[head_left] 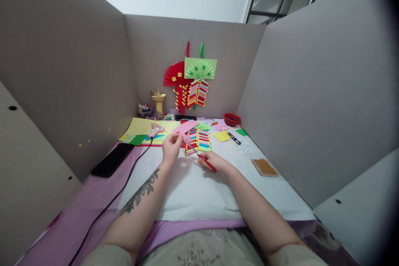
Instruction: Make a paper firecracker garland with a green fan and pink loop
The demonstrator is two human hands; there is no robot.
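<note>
My left hand [172, 146] is closed, its thumb and fingertips pinching a small piece of pink paper [187, 138]. My right hand [215, 161] grips red-handled scissors [208, 163], whose blades point up and left to the pink piece. Whether the blades are cutting it is too small to tell. Just behind the hands lies a row of rolled paper tubes [204, 140] in red, blue, green, pink and yellow. A larger pink paper strip [187, 126] lies beyond my left fingertips.
A pink glue gun [156, 131] trails a black cord across the left side. Around are a black phone-like slab [112, 160], a red bowl [232, 119], dark-handled scissors [233, 138] and a tray of brown sticks [264, 167]. Paper fan ornaments [200, 68] hang on the back panel.
</note>
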